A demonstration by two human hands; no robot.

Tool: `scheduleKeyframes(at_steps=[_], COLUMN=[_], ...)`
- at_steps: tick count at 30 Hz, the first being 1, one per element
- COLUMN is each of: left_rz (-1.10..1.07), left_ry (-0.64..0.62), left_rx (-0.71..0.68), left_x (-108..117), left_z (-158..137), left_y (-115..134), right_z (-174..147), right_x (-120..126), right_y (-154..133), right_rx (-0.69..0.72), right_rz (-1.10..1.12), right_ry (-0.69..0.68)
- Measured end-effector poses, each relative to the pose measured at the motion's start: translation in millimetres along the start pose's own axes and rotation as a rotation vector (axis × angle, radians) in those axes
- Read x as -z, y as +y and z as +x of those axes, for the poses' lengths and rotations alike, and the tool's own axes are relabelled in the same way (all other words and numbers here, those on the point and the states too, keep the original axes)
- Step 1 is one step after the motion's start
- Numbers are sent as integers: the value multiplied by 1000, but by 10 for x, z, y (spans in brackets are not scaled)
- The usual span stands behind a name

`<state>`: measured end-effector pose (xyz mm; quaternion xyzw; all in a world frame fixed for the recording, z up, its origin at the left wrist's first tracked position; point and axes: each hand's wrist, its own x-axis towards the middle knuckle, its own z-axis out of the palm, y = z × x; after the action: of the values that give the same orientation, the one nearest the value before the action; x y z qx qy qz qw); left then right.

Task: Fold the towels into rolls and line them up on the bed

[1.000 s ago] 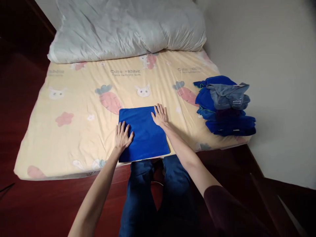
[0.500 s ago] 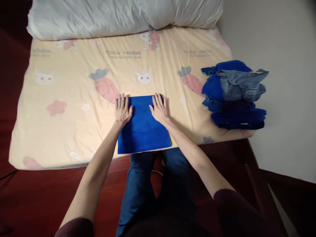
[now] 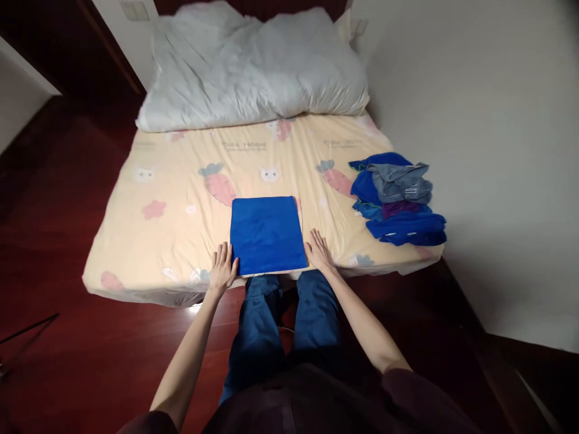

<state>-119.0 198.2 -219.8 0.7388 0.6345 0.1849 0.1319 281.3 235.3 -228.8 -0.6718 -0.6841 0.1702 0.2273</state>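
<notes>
1. Head view: a bed [image 3: 126, 241] fills the middle, its pale yellow sheet printed with pink carrots, white rabbit faces, small flowers and the words "Cute rabbit". The sheet has light creases.
2. A blue cloth [image 3: 266, 235], folded into a flat near-square, lies on the bed at the middle of its near edge.
3. The left hand [image 3: 222, 268] is at the bed's near edge, against the left side of the cloth, palm down with the fingers slightly spread; whether the thumb presses on the cloth, I cannot tell.
4. The right hand [image 3: 320, 250] lies on the bed by the cloth's right side, fingers loosely spread and pinching nothing; I cannot tell whether it touches the cloth.
5. A pile of clothes [image 3: 368, 187], blue, grey and purple, sits at the bed's near right corner.
6. A bulky pale grey quilt [image 3: 253, 66] covers the bed's far end, with a dark panel [image 3: 274, 8] behind it.
7. A plain wall [image 3: 479, 181] rises along the bed's right side; a glossy dark red floor [image 3: 149, 343] spreads to the bed's left and in front.
8. Blue trousers [image 3: 257, 316] show just before the bed's near edge.
</notes>
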Motion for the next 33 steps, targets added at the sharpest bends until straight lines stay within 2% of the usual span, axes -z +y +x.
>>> scheduleKeyframes(at_steps=[2,5,7,9,12,15,19,26,28,30,33], left_rz=[-21,-51,-51,-38,-19,11,49,1,-80,-265,-472], left_ry=[24,57,71,77,49,-47,-133,-137,-119,-75,-19], left_rx=[35,9,-29,-77,-187,-271,-238,-193,-172,-104,6], left_x=[-32,-61,-36,18,107,155,168,266,293,303,290], left_z=[-291,-627,-730,-736,-634,-512,-424,-267,-181,-101,-35], left_y=[34,62,55,44,48,78,124,189,214,233,227], right_z=[-371,-892,-1110,-1197,-1155,-1038,-912,-800,-754,-703,-636], right_x=[-27,-51,-35,1,43,35,-14,-14,-6,-16,-70], right_y=[-37,-137,-209,-266,-312,-323,-335,-462,-503,-528,-535], right_rx=[-2,67,119,160,226,286,298,350,345,320,216], right_rz=[123,234,231,206,176,165,112,21,34,67,165], right_ry=[96,180,202,223,217,169,102,54,29,10,42])
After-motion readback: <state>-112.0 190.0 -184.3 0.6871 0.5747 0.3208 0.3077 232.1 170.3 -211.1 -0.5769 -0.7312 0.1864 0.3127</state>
